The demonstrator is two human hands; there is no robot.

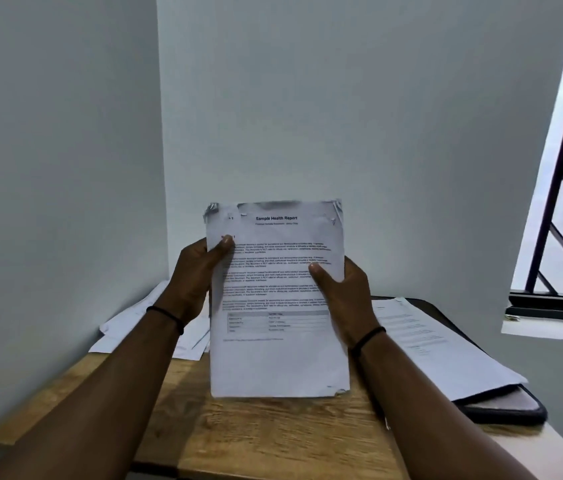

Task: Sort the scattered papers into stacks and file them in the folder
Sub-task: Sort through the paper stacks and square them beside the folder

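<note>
Both hands hold a stack of white printed sheets (278, 306) upright above the wooden surface (273, 431), its bottom edge just over or on the wood; which, I cannot tell. The top page is headed "Sample Health Report". The left hand (200, 271) grips the stack's left edge, thumb across the front, and the right hand (346, 289) grips the right edge the same way. Each wrist carries a thin black band. A loose heap of white papers (148, 323) lies at the back left, and more printed white sheets (432, 344) lie on a dark zippered folder (508, 405) at the right.
</note>
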